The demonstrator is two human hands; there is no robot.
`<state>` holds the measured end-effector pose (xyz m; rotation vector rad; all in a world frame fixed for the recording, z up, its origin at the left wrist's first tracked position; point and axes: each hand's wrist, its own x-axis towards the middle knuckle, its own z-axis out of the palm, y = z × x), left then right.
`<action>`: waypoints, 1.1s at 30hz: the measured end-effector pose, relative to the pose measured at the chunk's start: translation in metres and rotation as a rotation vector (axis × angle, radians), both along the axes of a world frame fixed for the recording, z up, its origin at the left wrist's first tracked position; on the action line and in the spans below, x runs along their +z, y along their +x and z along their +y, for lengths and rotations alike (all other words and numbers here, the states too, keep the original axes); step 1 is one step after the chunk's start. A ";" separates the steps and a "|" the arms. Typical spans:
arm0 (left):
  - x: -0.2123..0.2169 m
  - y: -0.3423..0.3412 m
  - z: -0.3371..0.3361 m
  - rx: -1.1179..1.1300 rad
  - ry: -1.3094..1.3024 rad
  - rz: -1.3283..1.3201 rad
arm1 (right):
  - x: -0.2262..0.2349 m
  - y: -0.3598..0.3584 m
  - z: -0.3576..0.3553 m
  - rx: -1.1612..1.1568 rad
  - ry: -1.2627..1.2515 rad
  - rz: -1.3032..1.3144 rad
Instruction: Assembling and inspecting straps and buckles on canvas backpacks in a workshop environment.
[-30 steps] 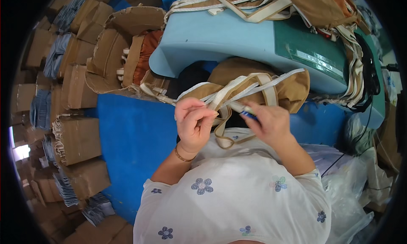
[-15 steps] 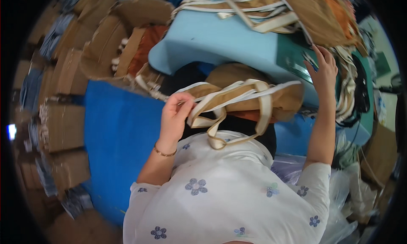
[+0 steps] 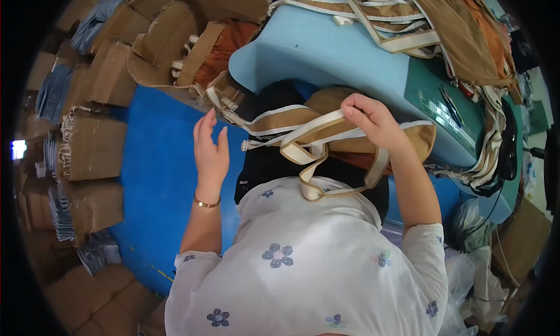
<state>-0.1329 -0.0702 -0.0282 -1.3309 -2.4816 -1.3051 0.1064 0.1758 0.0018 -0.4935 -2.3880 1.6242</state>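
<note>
A brown cloth bag (image 3: 411, 142) with white-edged trim lies across my lap. Its cream and tan strap (image 3: 318, 123) loops over the cloth and hangs toward my shirt. My right hand (image 3: 376, 121) is closed on the strap, pinching it between thumb and fingers. To the left, my left hand (image 3: 210, 152) is raised with fingers and thumb apart, holding nothing. It is close to the bag's strap ends (image 3: 227, 110), and I cannot tell whether a fingertip touches them. Thread snips (image 3: 452, 106) lie on the dark green glassy panel of the table.
The light blue table (image 3: 315, 50) bears a heap of brown bags and straps (image 3: 396, 15). An opened cardboard box (image 3: 157, 50) with orange-brown cloth stands at the far left. Stacked cartons (image 3: 93, 143) line the left side. Clear plastic (image 3: 461, 283) lies at lower right.
My right hand has come from beside the snips down to the strap and closed on it. My left hand has let go of the bag's edge, moved left and opened.
</note>
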 end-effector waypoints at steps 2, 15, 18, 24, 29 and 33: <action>-0.010 0.004 -0.010 0.033 -0.035 -0.091 | -0.007 0.003 0.007 -0.042 -0.163 0.059; -0.025 0.069 0.041 -0.673 -0.022 -0.851 | 0.001 0.051 -0.042 -0.456 0.862 0.228; -0.025 0.067 0.042 -0.717 0.057 -0.817 | -0.009 0.078 -0.062 -0.111 0.683 0.103; 0.002 0.080 0.047 -0.764 0.070 -0.909 | -0.037 0.106 -0.070 0.176 0.339 -0.186; 0.019 0.089 0.054 -1.092 -0.213 -0.335 | -0.020 0.103 -0.061 0.117 0.196 -0.067; 0.008 0.093 0.051 -1.104 -0.330 -0.192 | -0.012 0.102 -0.056 0.045 -0.037 -0.047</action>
